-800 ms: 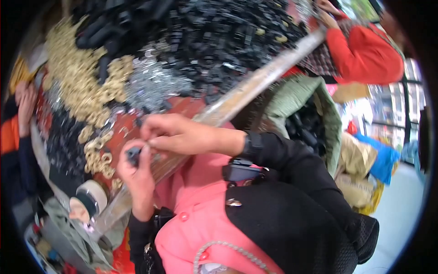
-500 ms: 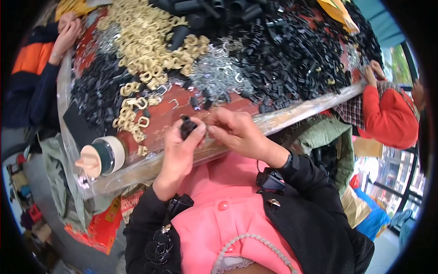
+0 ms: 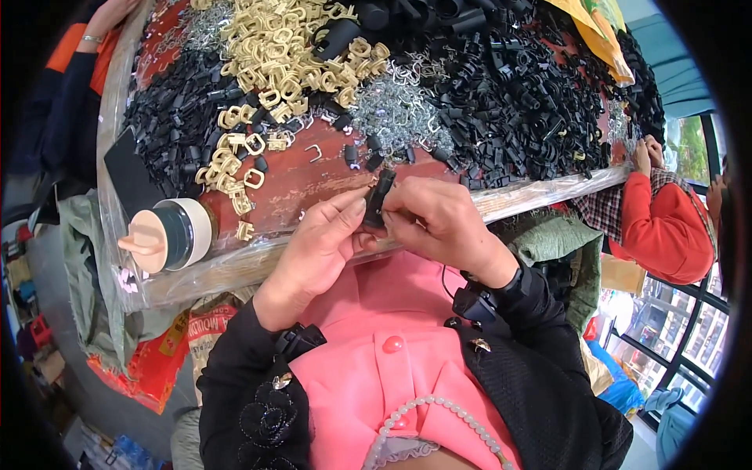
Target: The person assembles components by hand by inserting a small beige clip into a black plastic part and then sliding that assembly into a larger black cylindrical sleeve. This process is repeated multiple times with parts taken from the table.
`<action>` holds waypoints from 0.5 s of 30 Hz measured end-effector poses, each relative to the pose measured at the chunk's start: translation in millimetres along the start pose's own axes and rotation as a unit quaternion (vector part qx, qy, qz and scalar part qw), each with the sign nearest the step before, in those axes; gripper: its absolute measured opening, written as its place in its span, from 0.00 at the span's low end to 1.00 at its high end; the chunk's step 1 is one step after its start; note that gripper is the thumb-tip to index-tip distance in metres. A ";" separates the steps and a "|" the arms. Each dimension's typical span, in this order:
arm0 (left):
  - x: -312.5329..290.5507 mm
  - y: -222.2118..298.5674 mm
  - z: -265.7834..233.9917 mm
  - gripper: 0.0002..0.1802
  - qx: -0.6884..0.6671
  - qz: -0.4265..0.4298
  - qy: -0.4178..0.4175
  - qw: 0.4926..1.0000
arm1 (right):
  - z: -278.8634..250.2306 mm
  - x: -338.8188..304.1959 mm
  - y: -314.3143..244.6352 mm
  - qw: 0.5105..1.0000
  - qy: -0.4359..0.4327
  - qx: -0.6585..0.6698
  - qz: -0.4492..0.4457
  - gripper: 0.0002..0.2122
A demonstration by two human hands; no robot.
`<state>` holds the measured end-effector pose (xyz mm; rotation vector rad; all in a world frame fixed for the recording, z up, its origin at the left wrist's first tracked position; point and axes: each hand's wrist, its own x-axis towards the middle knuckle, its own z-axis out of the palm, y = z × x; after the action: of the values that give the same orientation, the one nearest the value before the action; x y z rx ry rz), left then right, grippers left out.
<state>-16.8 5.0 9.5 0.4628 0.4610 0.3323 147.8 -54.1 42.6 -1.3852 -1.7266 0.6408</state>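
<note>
Just above the table's near edge, my left hand [image 3: 325,244] holds a black plastic part [image 3: 381,194], a short tube-like piece standing nearly upright between thumb and fingers. My right hand [image 3: 440,222] is closed, its fingertips pressed against the part's right side. Whatever those fingertips pinch is hidden. Beyond my hands lie a bent metal hook [image 3: 314,152], a pile of small silver metal pieces [image 3: 399,113] and cream-coloured plastic loops [image 3: 270,59]. Several loose black pieces lie close to the hook.
A large heap of black plastic parts [image 3: 517,102] covers the right side of the red table [image 3: 294,176]. At the left stand a lidded cup [image 3: 168,235] and a dark flat panel [image 3: 130,174]. Co-workers' arms show at left, with a red sleeve [image 3: 677,223] at right.
Both hands have shifted to the right with the black part, which now stands more upright. My right fingertips, earlier just beside the part, now press against it. The view has shifted slightly.
</note>
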 end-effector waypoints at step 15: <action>-9.1 -2.2 16.3 0.20 0.167 -0.007 0.053 0.984 | 0.5 1.5 -4.8 0.987 -0.107 -0.117 0.005 0.05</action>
<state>-16.0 -6.2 24.5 0.7715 0.6284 0.2678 144.7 -53.9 46.6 -1.5322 -2.0194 0.6271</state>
